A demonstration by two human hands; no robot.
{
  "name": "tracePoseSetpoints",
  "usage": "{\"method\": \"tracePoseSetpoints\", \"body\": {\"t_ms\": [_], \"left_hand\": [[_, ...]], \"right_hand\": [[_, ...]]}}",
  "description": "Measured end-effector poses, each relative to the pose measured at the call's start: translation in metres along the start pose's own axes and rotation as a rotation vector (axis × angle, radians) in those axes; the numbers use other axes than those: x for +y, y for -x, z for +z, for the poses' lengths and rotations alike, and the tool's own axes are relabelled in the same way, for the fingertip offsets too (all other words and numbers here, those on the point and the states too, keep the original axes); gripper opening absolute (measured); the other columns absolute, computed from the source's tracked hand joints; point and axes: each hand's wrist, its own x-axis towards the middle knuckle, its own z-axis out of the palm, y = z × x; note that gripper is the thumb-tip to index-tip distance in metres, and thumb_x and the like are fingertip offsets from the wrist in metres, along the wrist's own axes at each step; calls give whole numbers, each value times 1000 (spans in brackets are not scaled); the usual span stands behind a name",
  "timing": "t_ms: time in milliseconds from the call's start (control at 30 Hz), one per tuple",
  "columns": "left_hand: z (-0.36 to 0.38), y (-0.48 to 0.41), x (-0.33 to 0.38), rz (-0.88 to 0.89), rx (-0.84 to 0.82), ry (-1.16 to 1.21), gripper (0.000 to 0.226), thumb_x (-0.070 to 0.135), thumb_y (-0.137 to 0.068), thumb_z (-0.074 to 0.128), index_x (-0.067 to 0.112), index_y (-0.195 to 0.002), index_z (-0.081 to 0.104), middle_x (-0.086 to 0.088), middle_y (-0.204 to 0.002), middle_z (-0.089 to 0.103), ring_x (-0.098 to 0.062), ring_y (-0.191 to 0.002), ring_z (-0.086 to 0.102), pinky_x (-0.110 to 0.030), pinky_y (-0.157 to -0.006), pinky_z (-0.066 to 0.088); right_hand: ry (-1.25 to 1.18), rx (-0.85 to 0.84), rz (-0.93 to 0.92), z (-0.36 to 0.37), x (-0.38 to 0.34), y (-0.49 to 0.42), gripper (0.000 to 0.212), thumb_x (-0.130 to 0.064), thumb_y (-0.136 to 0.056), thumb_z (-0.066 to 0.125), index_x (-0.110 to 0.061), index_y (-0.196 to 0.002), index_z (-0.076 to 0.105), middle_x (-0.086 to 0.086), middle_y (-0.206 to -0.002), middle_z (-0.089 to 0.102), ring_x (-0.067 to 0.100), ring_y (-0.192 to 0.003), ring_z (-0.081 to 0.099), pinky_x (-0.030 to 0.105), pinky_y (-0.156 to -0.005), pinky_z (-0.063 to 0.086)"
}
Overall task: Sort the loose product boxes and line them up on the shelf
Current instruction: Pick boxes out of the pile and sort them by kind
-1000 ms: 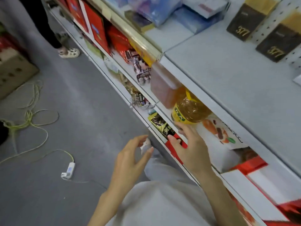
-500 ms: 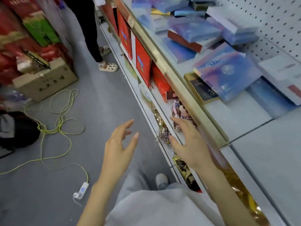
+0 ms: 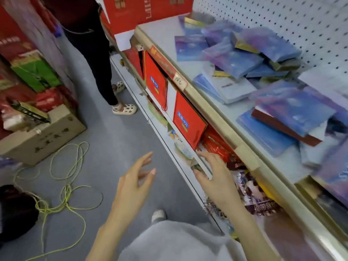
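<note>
Several loose blue and purple product boxes point(image 3: 233, 59) lie in a jumbled heap on the grey upper shelf point(image 3: 165, 31), some stacked askew, one with a dark red side point(image 3: 282, 127). My left hand point(image 3: 133, 185) hovers over the aisle floor with fingers spread, holding nothing. My right hand point(image 3: 216, 178) reaches with straight fingers toward the edge of the lower shelf point(image 3: 188, 147), below the gold shelf rail point(image 3: 211, 110), also holding nothing. Neither hand touches the boxes.
Red gift bags point(image 3: 188, 119) and snack packets point(image 3: 259, 196) fill the lower shelf. Another person's legs point(image 3: 101, 72) stand up the aisle. A cardboard carton point(image 3: 41, 134), a yellow-green cord point(image 3: 64, 185) and a dark bag point(image 3: 17, 210) lie on the floor at left.
My view has swung left along the shelf, bringing the heap of blue boxes into sight. Both hands have moved forward with it and stay empty.
</note>
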Motion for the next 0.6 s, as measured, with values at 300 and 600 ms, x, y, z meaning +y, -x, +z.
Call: {"method": "tracePoseSetpoints", "body": {"t_ms": [300, 600], "left_hand": [[-42, -182, 16, 149, -100, -63, 42, 19, -90, 61, 44, -122, 49, 21, -112, 61, 13, -90, 61, 2, -76, 37], [-22, -336, 41, 201, -192, -33, 38, 17, -92, 58, 37, -124, 52, 16, -115, 62, 8, -95, 60, 0, -81, 39]], "right_hand": [[-121, 129, 54, 21, -51, -129, 42, -18, -88, 63, -40, -122, 52, -27, -117, 52, -1, -111, 53, 33, -96, 47], [-159, 245, 63, -10, -73, -291, 38, -7, -90, 60, -36, -114, 56, -24, -107, 56, -10, -100, 53, 14, -87, 46]]}}
